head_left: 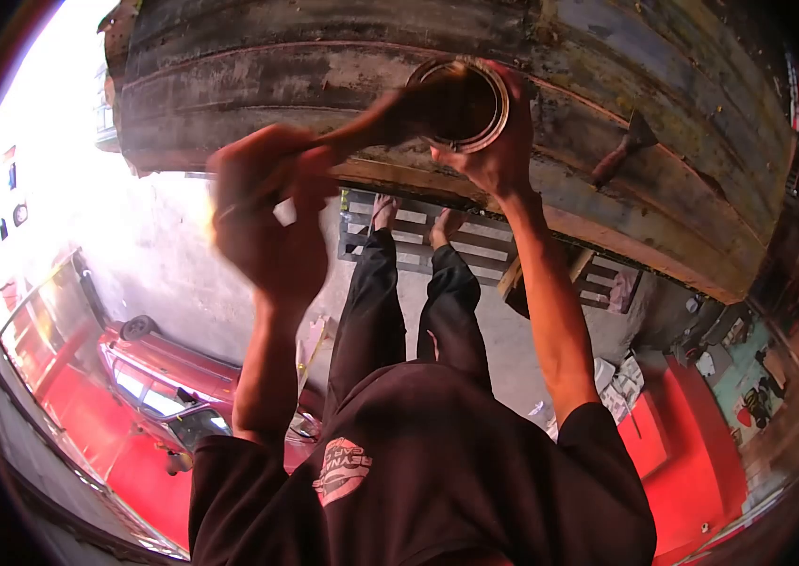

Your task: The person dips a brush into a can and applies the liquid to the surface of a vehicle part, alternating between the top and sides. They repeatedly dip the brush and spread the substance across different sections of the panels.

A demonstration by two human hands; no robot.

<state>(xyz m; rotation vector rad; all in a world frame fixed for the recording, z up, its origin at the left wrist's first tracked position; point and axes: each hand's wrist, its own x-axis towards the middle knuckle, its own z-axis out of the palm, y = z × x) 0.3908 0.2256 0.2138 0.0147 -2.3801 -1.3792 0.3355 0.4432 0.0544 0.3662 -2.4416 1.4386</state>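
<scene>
My left hand (pixel 277 203) is closed around the handle of a paintbrush (pixel 376 124), and both are smeared by motion. The brush's wide end reaches into the mouth of an open round can (pixel 492 127). Dark brown contents show inside the can, though the brush partly covers them. My right hand (pixel 503 156) grips the can from its right side and below, tilting its mouth toward me. Behind the can stretches a large weathered panel (pixel 258 90) with long seams and worn brown-grey patches. A flared tool, perhaps a scraper or brush (pixel 624 149), rests on that panel to the right.
My feet stand on a slatted pallet (pixel 409 229) below the panel's edge. A red car (pixel 173 377) is on the left. At the lower right are a red surface (pixel 692 434) and assorted items on a greenish area (pixel 744 382).
</scene>
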